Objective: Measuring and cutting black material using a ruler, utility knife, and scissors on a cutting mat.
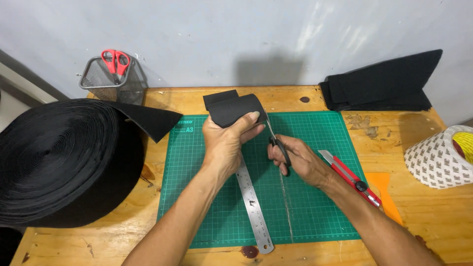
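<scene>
Landmark: green mat (315, 207), centred on the counter (207, 101).

Left hand (224, 143) over the mat's upper left part. Fingers clamped on a black strip (231, 108), which is folded or curled over so the top bulges toward the wall. Thumb on the near face, fingertips wrapped over the right edge.

Right hand (295, 160) near the mat's middle, fingers closed through the loops of black-handled scissors (277, 143). Blades point up toward the strip's right edge; whether they touch it cannot be told.

Strip, by judgement: soft, light, felt-like. It bends freely and holds no shape of its own, so it will flop if pinched by one corner. Best held as now, close beside the blades, with the fold kept tight so the edge stays taut. Not slippery, not fragile.

Steel ruler (253, 207) lies on the mat, running from under the left hand to the mat's near edge. Red knife (350, 177) across the mat's right edge. Big black roll (59, 162) left of the mat, its loose end reaching the mat's upper left corner. Mesh cup (111, 81) with red scissors (116, 61) beyond the roll. Black stack (384, 81) beyond the mat's upper right corner. Tape roll (441, 157) well right of the mat.
</scene>
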